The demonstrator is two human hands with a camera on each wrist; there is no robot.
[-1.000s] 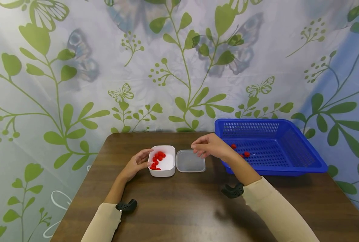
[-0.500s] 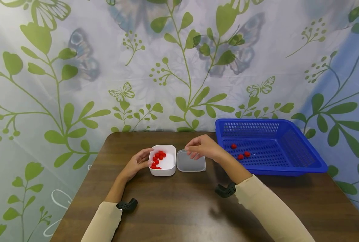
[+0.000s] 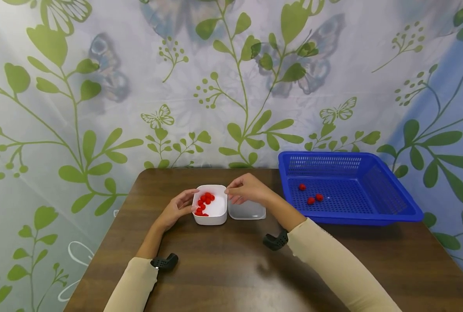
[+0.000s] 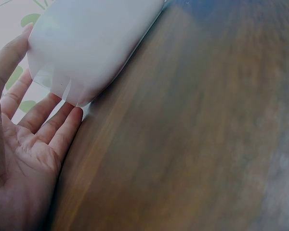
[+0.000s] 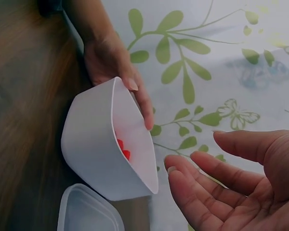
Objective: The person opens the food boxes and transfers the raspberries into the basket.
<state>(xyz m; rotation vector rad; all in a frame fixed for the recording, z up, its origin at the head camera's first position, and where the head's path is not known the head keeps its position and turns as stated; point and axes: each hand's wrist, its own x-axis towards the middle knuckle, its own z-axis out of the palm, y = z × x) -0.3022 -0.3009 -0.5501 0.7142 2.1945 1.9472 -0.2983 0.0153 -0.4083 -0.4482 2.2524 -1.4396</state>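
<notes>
A white square container sits on the table with several small, round, berry-like red pieces along its left side. My left hand holds its left end, thumb toward the front and fingers toward the back; in the left wrist view these fingers touch the white wall. My right hand hovers by the container's right rim. Thumb and fingers stand apart with nothing between them in the right wrist view. Below that hand lies a translucent lid, right beside the container and partly covered by the hand.
At the right stands a blue perforated basket with 3 red pieces on its floor. The brown wooden table reaches back to a leaf-and-butterfly-patterned cloth.
The right hand has moved left, from beside the basket, over the lid to the container's right rim. My left hand and the container have stayed in place.
</notes>
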